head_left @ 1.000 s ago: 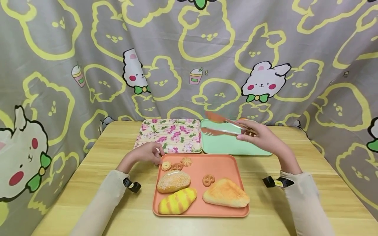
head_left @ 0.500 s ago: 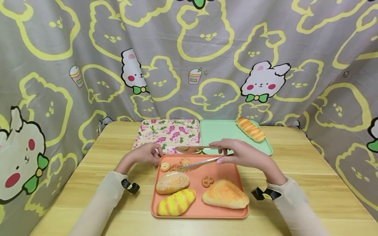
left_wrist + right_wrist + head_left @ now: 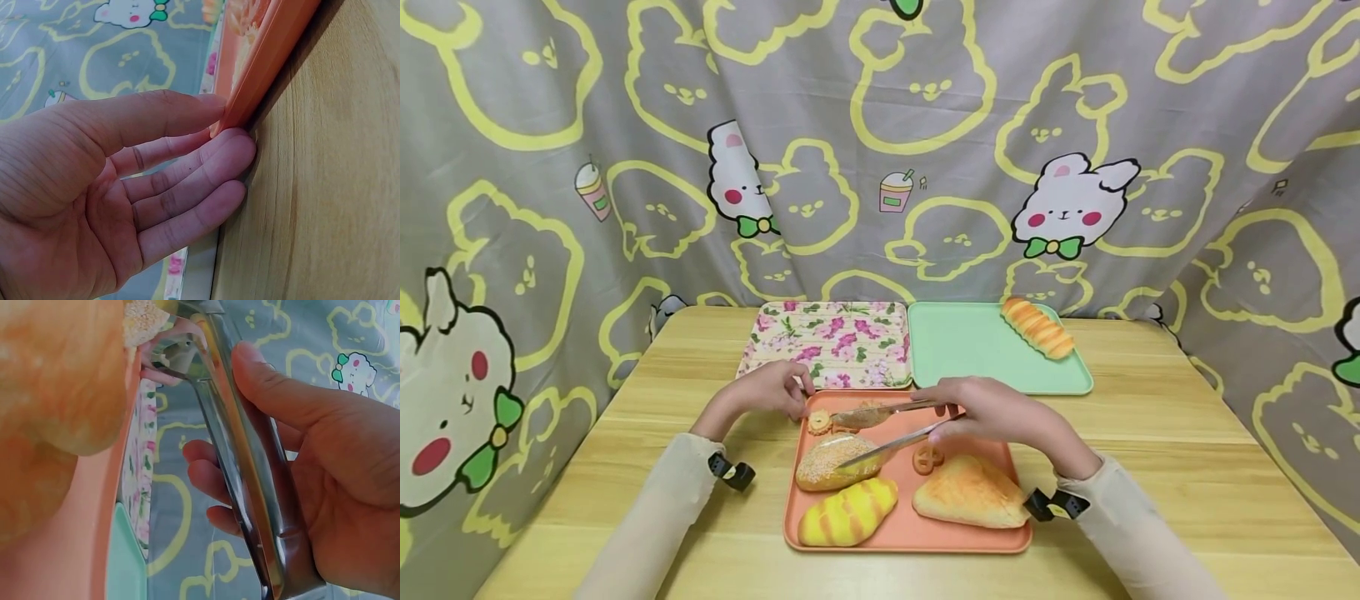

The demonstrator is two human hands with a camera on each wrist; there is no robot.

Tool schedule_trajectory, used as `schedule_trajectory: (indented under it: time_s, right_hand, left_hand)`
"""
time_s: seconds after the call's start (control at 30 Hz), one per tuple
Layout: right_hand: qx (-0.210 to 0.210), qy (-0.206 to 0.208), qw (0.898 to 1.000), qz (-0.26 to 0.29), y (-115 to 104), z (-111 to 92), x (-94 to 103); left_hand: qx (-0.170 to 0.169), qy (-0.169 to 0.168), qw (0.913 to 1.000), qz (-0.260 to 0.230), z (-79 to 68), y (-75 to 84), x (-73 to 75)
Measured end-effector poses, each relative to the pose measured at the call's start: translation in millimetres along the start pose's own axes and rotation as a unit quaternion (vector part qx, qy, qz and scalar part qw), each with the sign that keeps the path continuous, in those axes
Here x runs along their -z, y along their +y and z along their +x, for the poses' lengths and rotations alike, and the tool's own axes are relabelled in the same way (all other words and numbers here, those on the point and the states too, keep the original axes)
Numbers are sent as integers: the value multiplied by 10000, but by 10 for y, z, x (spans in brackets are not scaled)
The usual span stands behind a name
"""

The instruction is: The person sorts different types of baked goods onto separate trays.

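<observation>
My left hand (image 3: 772, 390) pinches the far left corner of the orange tray (image 3: 902, 525), thumb on the rim and fingertips against its outside. My right hand (image 3: 992, 408) holds metal tongs (image 3: 253, 481) by the handles, over the tray. Their arms stand spread: one tip lies over the small cookies, the other over a sesame bun (image 3: 822, 468). The tongs partly cover a pretzel cookie and a flower-shaped cookie; a round cookie (image 3: 819, 422) shows beside them. Nearer me lies a yellow striped bread (image 3: 850, 512). On the right are a triangular bread (image 3: 972, 493) and another pretzel cookie (image 3: 927, 460).
Behind the orange tray stand a floral tray (image 3: 831, 337) and, to its right, a green tray (image 3: 958, 350) bearing a long striped bread (image 3: 1037, 327). A patterned curtain (image 3: 820, 150) rises behind the wooden table (image 3: 647, 367).
My right hand has brought the tongs from over the green tray down and left, over the cookies, then nearer to the sesame bun. The left hand has stayed at the tray corner.
</observation>
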State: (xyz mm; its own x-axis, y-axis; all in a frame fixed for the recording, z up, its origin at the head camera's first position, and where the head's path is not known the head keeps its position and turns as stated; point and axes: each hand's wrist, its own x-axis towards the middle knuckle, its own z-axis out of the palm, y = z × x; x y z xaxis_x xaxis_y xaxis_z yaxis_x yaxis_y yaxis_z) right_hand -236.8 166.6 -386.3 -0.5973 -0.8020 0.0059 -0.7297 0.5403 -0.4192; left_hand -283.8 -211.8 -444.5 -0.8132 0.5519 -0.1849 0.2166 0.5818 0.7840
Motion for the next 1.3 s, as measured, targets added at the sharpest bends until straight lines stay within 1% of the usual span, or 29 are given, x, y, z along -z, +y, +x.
schedule_trajectory:
  time_s: [0.27, 0.47, 0.67, 0.8, 1.03, 1.13, 1.3]
  right_hand:
    - [28, 18, 9993, -376, -36, 21, -57]
    - [346, 314, 9976, -511, -47, 4, -41]
    - [505, 692, 9936, -732, -78, -47, 43]
    - [583, 960, 9891, -947, -70, -77, 98]
    - [470, 1319, 9835, -1147, -40, -107, 154]
    - [467, 1504, 9787, -1317, -40, -112, 162]
    - [508, 1909, 9667, -1629, -30, -121, 157]
  left_hand:
    - [-34, -45, 9999, -96, 5, 0, 8]
    - [-49, -21, 10000, -43, 4, 22, 7]
    - [-45, 2, 10000, -9, -7, 32, 6]
    - [-37, 6, 10000, -39, -13, 22, 3]
    - [-60, 1, 9999, -137, -18, -5, -14]
    - [-57, 5, 9999, -131, -20, -9, -21]
    - [-12, -8, 9999, -158, -19, -2, -30]
